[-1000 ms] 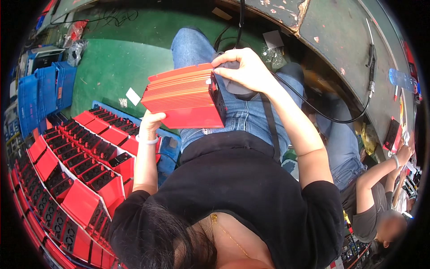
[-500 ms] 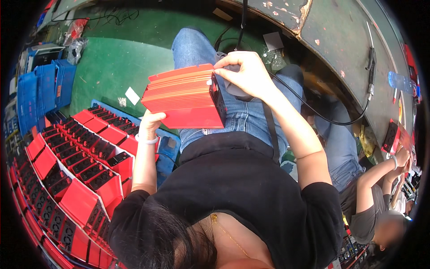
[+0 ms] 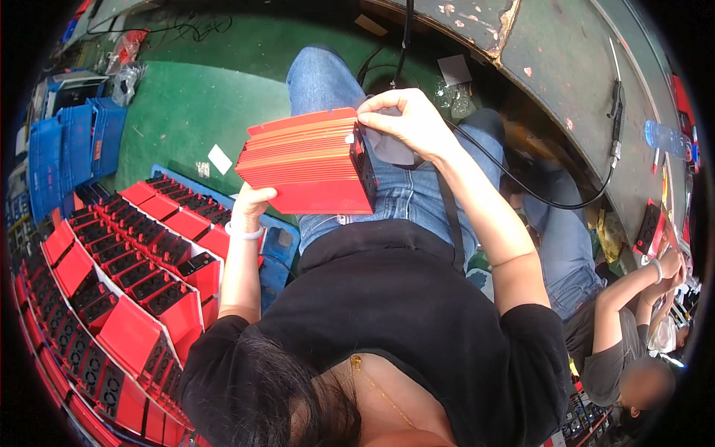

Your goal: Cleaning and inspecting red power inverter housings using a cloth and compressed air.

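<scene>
A red power inverter [image 3: 302,160] with ribbed metal fins and a black end panel [image 3: 364,160] rests tilted above my lap. My left hand [image 3: 252,203] is closed round its near left corner, the thumb lying on the red casing. At its far right corner, beside the black panel, the thumb and forefinger of my right hand [image 3: 406,123] are pinched together. Whatever they may have between them is too small to make out. A grey item [image 3: 392,151], perhaps cloth, shows partly beneath my right hand on the jeans.
Many similar red inverters [image 3: 138,328] stand in rows at the left, beside blue crates [image 3: 74,149]. On the bench [image 3: 558,59] at the right lie a corded screwdriver [image 3: 617,112] and a plastic bottle [image 3: 665,137]. A co-worker [image 3: 618,313] sits at the right, handling another red unit.
My right fingers have shifted very slightly at the inverter's corner. The inverter and my left hand have hardly moved.
</scene>
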The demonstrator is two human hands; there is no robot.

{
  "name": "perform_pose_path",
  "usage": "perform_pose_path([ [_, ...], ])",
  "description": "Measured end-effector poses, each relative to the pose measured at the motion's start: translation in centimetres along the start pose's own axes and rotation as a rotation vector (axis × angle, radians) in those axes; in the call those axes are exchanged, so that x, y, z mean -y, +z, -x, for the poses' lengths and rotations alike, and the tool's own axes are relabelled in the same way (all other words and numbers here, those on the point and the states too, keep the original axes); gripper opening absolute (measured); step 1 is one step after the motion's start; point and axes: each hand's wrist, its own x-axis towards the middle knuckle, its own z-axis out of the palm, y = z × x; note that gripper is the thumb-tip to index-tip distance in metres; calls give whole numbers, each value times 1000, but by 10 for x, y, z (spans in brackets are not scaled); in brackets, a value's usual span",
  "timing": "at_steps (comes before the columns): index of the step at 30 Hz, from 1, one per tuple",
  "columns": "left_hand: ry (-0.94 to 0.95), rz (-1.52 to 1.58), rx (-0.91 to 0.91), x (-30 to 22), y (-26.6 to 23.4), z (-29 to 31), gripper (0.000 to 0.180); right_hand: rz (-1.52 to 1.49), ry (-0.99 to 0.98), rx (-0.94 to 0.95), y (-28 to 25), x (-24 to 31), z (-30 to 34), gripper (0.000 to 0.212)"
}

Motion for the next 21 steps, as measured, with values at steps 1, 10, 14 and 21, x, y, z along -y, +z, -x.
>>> perform_pose_path([
  [1, -2, 0, -3, 0, 1, 0, 84, 1, 0, 0, 0, -1, -1, 14],
  [10, -24, -2, -16, -4, 10, 0, 84, -256, 95, 14, 4, -4, -3, 13],
  [14, -14, -25, -8, -4, 9, 0, 84, -236, 104, 6, 3, -4, -5, 12],
  [21, 7, -26, -40, -1, 5, 2, 83, 182, -72, 24, 2, 4, -1, 14],
])
